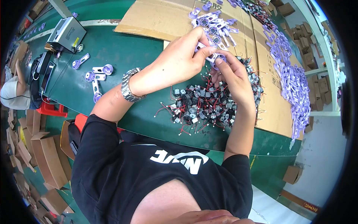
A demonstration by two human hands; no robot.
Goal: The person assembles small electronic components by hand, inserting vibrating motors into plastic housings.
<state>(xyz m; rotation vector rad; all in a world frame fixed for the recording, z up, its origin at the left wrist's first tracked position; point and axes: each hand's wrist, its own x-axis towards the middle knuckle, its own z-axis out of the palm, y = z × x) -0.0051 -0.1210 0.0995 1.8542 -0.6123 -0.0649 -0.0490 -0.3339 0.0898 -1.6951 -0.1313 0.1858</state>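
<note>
Between my two hands is a purple-and-white plastic housing [213, 57] with a round ring end and a short handle. My left hand [183, 56], with a metal-band watch on the wrist, is closed on the handle side. At the ring end, the thumb and fingers of my right hand [234, 76] pinch the part; some of its fingers are hidden. Just below the hands lies a heap of small motors [203, 104] with red wires. Beyond them, similar purple housings [214, 28] lie piled on a flattened cardboard sheet [156, 18].
A few finished-looking purple pieces [97, 76] lie on the green table [108, 41] at left, near a grey box-shaped device [67, 33]. A long heap of purple parts [289, 74] runs along the right. Cardboard boxes [50, 160] stand at lower left; another person [16, 89] is at far left.
</note>
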